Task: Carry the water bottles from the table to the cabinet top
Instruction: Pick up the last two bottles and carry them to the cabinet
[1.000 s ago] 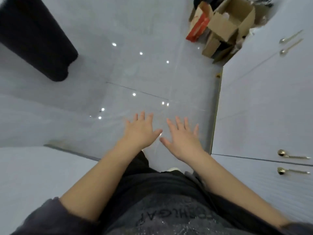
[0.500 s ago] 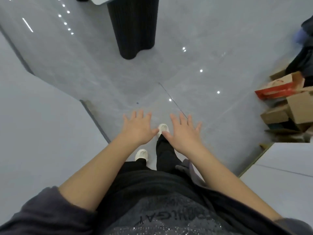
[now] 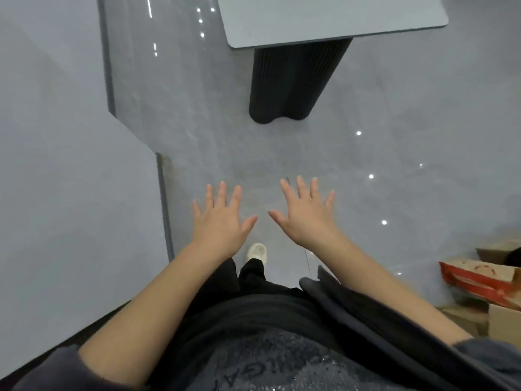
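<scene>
Hands: left hand (image 3: 222, 221) and right hand (image 3: 306, 218), both empty, fingers spread flat, palms down, side by side above the floor. Near corner of the table (image 3: 338, 21) in view, on a dark fluted pedestal (image 3: 293, 80); no water bottles show on it. Bottles, by judgement: smooth, weighty if full, slightly yielding; best gripped round the mid-body.

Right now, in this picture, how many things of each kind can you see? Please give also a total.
Hands: 2, the left hand and the right hand, both open
Table: 1
Shoe: 1
Cardboard boxes: 2 clear, a red-printed box and a plain brown box
Water bottles: 0
Total: 6
</scene>
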{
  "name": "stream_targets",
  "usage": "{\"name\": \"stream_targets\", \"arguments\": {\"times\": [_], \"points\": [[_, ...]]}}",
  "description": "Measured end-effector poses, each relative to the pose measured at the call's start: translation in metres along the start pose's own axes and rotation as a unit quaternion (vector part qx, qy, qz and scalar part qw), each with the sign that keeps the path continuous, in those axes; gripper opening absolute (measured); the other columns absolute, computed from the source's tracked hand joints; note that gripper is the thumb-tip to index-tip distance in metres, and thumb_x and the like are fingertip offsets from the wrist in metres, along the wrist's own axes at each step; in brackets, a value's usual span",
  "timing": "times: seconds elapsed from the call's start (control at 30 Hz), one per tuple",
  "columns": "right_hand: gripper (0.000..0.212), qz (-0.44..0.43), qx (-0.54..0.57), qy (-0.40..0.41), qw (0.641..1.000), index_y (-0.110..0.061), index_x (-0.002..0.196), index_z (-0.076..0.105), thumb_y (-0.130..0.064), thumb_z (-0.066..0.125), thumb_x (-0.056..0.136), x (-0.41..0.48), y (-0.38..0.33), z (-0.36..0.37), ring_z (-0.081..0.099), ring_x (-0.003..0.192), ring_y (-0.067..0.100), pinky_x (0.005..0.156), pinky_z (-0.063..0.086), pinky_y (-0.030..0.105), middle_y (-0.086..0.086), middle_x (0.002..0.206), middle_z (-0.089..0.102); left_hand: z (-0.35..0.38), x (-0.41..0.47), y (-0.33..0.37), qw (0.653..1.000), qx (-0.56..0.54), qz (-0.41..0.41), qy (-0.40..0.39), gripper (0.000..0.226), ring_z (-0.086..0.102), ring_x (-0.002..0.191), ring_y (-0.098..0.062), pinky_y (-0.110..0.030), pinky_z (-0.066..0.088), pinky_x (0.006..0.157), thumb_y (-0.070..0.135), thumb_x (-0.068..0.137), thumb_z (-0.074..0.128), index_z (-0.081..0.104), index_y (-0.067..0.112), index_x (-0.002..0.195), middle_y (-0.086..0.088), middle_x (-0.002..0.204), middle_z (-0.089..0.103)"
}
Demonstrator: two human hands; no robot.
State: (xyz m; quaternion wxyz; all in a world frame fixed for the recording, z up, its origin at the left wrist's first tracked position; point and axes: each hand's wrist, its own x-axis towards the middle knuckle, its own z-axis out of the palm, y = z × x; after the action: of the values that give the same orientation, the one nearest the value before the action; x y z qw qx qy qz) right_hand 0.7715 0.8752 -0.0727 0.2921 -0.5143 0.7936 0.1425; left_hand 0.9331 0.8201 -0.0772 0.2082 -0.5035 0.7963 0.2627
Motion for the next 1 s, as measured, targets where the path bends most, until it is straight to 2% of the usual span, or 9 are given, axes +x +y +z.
{"name": "stream_targets", "arguments": {"times": [0.17, 0.33, 0.5, 0.73, 1.0], "points": [[0.074, -0.042, -0.011, 0.014, 0.999, -0.032, 0.156, 0.000, -0.064, 0.029, 0.097, 0.040, -0.015, -0.029, -0.014, 0.150, 0.035, 0.115, -0.005, 0.064, 0.007, 0.165, -0.007, -0.026, 0.029, -0.005, 0.999, -0.026, -0.029, 0.035, 0.074, -0.016, 0.148, -0.030, -0.055, -0.002, 0.117, 0.061, 0.097, 0.024, -0.002, 0.024, 0.155, -0.007, 0.163, -0.012], [0.074, -0.048, -0.023, 0.011, 0.999, -0.032, 0.156, 0.001, -0.065, 0.028, 0.096, 0.090, -0.035, -0.060, -0.015, 0.150, 0.035, 0.115, -0.006, 0.064, 0.006, 0.165, -0.008, -0.059, 0.081, -0.019, 0.998, -0.035, -0.025, 0.043, 0.075, -0.016, 0.148, -0.031, -0.057, -0.002, 0.117, 0.062, 0.096, 0.023, -0.002, 0.023, 0.155, -0.008, 0.163, -0.011], [0.073, -0.020, -0.013, -0.004, 1.000, -0.031, 0.157, 0.001, -0.063, 0.028, 0.097, 0.157, -0.064, -0.099, -0.015, 0.150, 0.034, 0.115, -0.006, 0.064, 0.007, 0.165, -0.008, -0.109, 0.151, -0.054, 1.000, -0.015, -0.019, 0.012, 0.075, -0.015, 0.148, -0.031, -0.058, -0.002, 0.118, 0.063, 0.096, 0.022, -0.002, 0.024, 0.155, -0.007, 0.163, -0.010], [0.074, 0.025, 0.020, -0.004, 0.999, -0.031, 0.157, 0.000, -0.063, 0.029, 0.097, 0.257, -0.117, -0.175, -0.015, 0.150, 0.034, 0.116, -0.005, 0.064, 0.006, 0.165, -0.008, -0.222, 0.255, -0.112, 1.000, 0.030, 0.002, -0.004, 0.074, -0.013, 0.149, -0.030, -0.059, -0.001, 0.117, 0.063, 0.096, 0.022, -0.001, 0.024, 0.155, -0.007, 0.163, -0.008], [0.072, 0.058, 0.067, 0.020, 0.996, -0.028, 0.157, 0.001, -0.061, 0.028, 0.098, 0.358, -0.138, -0.243, -0.013, 0.150, 0.036, 0.114, -0.004, 0.065, 0.007, 0.165, -0.007, -0.305, 0.357, -0.121, 0.997, 0.054, 0.046, 0.007, 0.074, -0.012, 0.149, -0.029, -0.059, -0.002, 0.117, 0.062, 0.096, 0.023, 0.000, 0.024, 0.155, -0.007, 0.163, -0.005]]}}
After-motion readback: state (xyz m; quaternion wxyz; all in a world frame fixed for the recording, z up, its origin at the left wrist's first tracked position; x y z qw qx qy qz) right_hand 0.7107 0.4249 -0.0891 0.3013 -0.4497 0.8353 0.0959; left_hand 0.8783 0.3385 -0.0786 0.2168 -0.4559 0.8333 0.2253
